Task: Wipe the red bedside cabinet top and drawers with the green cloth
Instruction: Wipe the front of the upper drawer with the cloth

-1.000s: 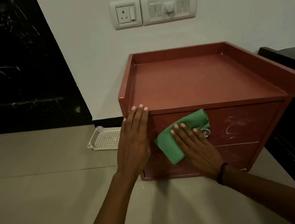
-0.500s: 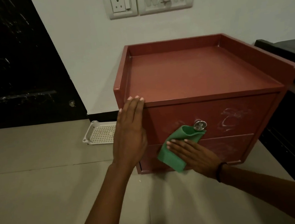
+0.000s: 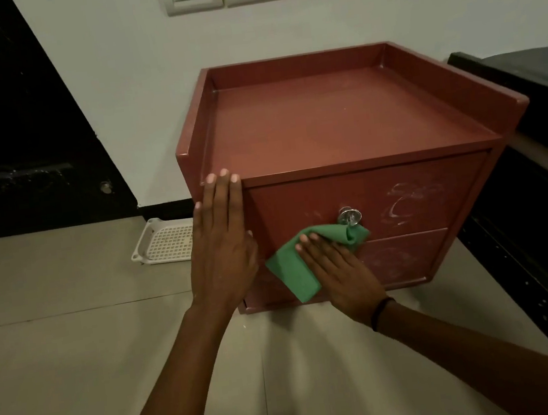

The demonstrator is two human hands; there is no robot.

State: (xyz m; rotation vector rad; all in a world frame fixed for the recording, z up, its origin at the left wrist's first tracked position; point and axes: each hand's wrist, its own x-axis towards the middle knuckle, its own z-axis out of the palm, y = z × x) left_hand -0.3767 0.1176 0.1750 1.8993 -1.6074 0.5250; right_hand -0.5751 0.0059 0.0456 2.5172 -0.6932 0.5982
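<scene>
Green cloth [image 3: 295, 266] pressed flat under right hand [image 3: 339, 275] on red cabinet's [image 3: 341, 123] drawer fronts; left hand [image 3: 224, 248] braces corner, flat. White scribbles [image 3: 406, 201] remain; approx. midway.

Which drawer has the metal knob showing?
The upper drawer: its knob sits mid-front, just above the cloth. The lower drawer shows no knob.

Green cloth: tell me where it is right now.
In the head view, the green cloth lies pressed flat under the right hand against the red bedside cabinet drawer fronts, its upper corner bunched just below the round silver knob.
</scene>
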